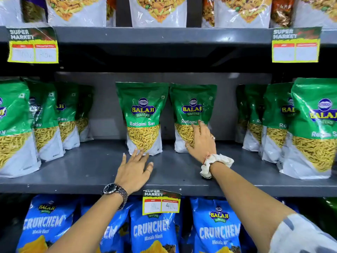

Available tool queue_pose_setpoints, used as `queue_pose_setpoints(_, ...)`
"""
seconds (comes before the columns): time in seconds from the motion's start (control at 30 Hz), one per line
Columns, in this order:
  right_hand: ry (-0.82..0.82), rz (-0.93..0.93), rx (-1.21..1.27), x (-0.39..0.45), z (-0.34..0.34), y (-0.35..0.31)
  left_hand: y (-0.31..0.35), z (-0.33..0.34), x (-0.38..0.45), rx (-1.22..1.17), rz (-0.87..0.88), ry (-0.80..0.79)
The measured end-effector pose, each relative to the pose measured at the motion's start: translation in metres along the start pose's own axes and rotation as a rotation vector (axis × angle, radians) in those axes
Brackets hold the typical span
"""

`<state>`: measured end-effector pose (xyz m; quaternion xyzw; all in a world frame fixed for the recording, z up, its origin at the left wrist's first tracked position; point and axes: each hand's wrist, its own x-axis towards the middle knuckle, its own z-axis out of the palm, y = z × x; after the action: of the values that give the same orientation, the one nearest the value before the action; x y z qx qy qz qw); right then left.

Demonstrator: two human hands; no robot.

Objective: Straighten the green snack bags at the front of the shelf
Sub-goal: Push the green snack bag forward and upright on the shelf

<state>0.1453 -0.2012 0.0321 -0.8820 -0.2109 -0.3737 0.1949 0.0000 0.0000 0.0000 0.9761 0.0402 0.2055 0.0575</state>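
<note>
Reaching far into the shelf (94, 167), the right hand (200, 141) lies spread on one green bag (191, 106), the left hand (134, 170) wide at the other bag (143, 115); next, probably drawing both forward.

You've got blue Crunchem bags (153, 232) on the shelf below, w/ a yellow price tag (161, 202) hanging over them. Up top, white bags (158, 11) of mixed snack, upright in a row. Two more tags, upper left (32, 45) & upper right (295, 45), prices illegible.
</note>
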Motion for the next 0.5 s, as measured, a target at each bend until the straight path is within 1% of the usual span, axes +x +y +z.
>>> queue_pose_setpoints(0.07, -0.010, 0.022, -0.010, 0.008, 0.009, -0.004, -0.004, 0.001, 0.002, -0.039, -0.010, -0.035)
queue_pose_setpoints(0.23, -0.076, 0.097, -0.135, 0.027, 0.033, -0.006, -0.008, 0.007, 0.002, -0.064, -0.040, -0.182)
queue_pose_setpoints(0.3, -0.064, 0.129, -0.138, 0.033, 0.037, -0.006, -0.010, 0.009, 0.004, -0.056, -0.046, -0.179)
queue_pose_setpoints(0.4, -0.062, 0.217, -0.068, 0.039, 0.041, -0.006, -0.009, 0.012, 0.004, -0.052, -0.049, -0.170)
queue_pose_setpoints(0.5, -0.031, 0.257, -0.007, 0.040, 0.045, -0.006, -0.009, 0.012, 0.004, -0.056, -0.053, -0.162)
